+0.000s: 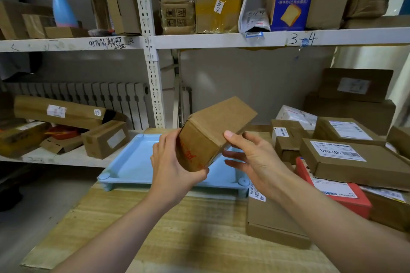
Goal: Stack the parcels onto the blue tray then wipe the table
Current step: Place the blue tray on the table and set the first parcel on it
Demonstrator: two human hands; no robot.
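Note:
A long brown cardboard parcel [213, 131] with red writing on its near end hangs tilted above the blue tray [131, 164]. My left hand [173, 166] grips the parcel's near end from the left and below. My right hand [250, 159] is at its right side, thumb on the top edge, fingers stretched under it. The tray lies on the wooden table [177, 228] with nothing in its visible part. More parcels are piled at the table's right: a flat brown box [346, 164] on a red box [337, 193], and a brown box [273, 221] near my right forearm.
White metal shelving [153, 68] stands behind the table, filled with cardboard boxes. A blue and pink spray bottle [60, 4] stands on the upper left shelf. Boxes [104, 137] also crowd the lower left shelf beside the tray. The table's left edge drops to the floor.

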